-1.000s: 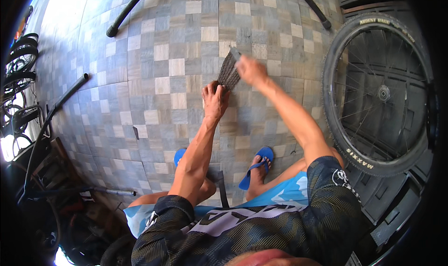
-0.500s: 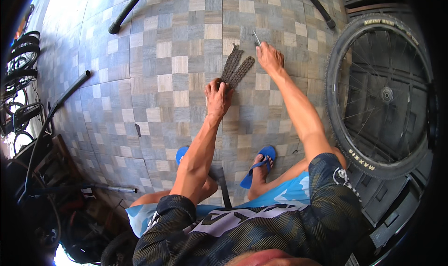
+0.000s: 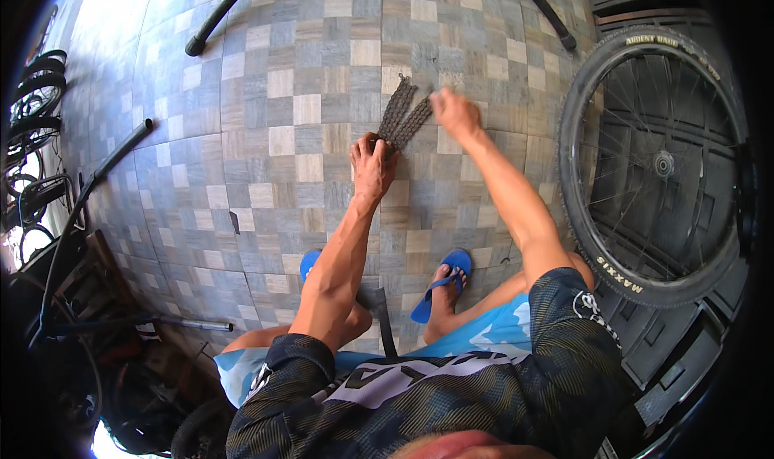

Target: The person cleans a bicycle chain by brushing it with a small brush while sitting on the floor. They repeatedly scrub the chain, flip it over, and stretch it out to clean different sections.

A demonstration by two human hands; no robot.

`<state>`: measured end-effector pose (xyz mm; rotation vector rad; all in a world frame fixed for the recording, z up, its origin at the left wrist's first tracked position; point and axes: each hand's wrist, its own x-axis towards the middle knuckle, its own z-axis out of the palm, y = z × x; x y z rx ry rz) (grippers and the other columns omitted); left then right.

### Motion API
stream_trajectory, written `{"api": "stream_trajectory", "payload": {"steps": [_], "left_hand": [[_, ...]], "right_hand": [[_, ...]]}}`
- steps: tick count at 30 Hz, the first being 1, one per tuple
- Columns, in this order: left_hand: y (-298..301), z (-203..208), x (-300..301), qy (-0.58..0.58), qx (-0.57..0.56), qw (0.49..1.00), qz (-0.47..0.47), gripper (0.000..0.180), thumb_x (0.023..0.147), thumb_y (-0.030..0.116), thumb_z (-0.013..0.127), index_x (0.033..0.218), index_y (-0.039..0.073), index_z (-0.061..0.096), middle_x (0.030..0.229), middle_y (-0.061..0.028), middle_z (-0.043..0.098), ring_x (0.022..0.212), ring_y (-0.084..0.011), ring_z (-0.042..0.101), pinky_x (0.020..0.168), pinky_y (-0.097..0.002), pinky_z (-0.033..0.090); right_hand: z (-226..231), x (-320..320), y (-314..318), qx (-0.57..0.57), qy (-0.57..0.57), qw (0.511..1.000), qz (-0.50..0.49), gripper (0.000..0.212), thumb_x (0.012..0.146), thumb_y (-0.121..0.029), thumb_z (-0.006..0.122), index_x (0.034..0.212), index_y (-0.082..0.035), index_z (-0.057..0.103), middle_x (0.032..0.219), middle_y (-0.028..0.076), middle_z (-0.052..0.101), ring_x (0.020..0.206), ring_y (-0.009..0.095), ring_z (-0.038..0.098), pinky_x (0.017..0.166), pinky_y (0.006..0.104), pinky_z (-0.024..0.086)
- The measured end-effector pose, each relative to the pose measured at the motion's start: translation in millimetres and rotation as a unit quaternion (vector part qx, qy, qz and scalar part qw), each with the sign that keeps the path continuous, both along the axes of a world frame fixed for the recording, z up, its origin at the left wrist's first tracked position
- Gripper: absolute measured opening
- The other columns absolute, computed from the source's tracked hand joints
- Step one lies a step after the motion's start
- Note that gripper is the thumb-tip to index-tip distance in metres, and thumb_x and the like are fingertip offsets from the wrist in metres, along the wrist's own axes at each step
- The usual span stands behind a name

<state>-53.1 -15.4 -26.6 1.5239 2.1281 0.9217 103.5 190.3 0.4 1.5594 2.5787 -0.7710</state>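
Note:
A dark bicycle chain [image 3: 403, 114] lies folded in a few parallel runs on the checkered tile floor [image 3: 274, 137] in front of me. My left hand [image 3: 372, 162] presses on the near end of the folded chain, fingers closed over it. My right hand [image 3: 454, 111] grips the far right end of the chain, level with the top of the runs. Both arms reach forward from my crouched body, with blue sandals [image 3: 442, 282] on my feet below.
A spoked bicycle wheel with a knobby tyre [image 3: 653, 169] leans at the right. Black tubes [image 3: 218, 20] lie at the top left and top right of the floor. More wheels and metal bars [image 3: 97, 169] crowd the left edge.
My right hand has moved back down and left from its far reach, laying another chain run beside the others. My left hand has stayed on the near end.

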Motion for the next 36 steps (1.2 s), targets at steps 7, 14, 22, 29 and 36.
{"api": "stream_trajectory", "payload": {"steps": [7,14,22,29,36], "left_hand": [[-1,-1,0,-0.003,0.001,1.000,0.003,0.035,0.084,0.021,0.082,0.113,0.008,0.065,0.134,-0.0177,0.050,0.119,-0.0416,0.047,0.102,-0.0546,0.040],[-3,0,-1,-0.009,-0.018,1.000,0.008,0.035,0.086,0.022,0.081,0.115,0.009,0.066,0.135,-0.0171,0.049,0.120,-0.0410,0.047,0.104,-0.0548,0.039],[4,0,4,-0.016,-0.011,1.000,0.003,0.034,0.086,0.022,0.081,0.114,0.009,0.066,0.135,-0.0171,0.048,0.121,-0.0415,0.046,0.103,-0.0557,0.038],[-2,-5,0,-0.001,-0.001,1.000,0.017,0.034,0.084,0.022,0.083,0.111,0.009,0.066,0.133,-0.0157,0.050,0.118,-0.0400,0.048,0.101,-0.0543,0.041],[4,-1,-2,-0.024,0.007,1.000,-0.002,0.033,0.083,0.024,0.084,0.106,0.010,0.064,0.130,-0.0128,0.052,0.114,-0.0380,0.051,0.096,-0.0526,0.043]], "right_hand": [[-4,-11,-25,0.033,-0.004,0.995,0.094,0.037,0.113,-0.035,0.043,0.092,-0.007,0.056,0.056,-0.002,0.044,0.039,0.012,0.036,0.034,0.0290,0.038],[-2,-22,-53,0.026,-0.009,0.990,0.138,0.038,0.113,-0.039,0.043,0.093,-0.009,0.056,0.058,-0.001,0.046,0.041,0.014,0.041,0.037,0.0311,0.043],[-10,-17,-46,0.055,0.018,0.989,0.136,0.034,0.113,-0.037,0.042,0.103,-0.007,0.055,0.059,-0.002,0.046,0.041,0.009,0.039,0.032,0.0278,0.035],[19,-36,13,0.014,-0.009,0.999,0.030,0.037,0.113,-0.039,0.043,0.099,-0.008,0.058,0.059,-0.005,0.045,0.042,0.009,0.036,0.034,0.0278,0.036],[6,-56,38,0.005,-0.011,1.000,0.025,0.039,0.113,-0.042,0.041,0.100,-0.009,0.057,0.058,0.000,0.049,0.044,0.012,0.044,0.036,0.0277,0.039]]}}
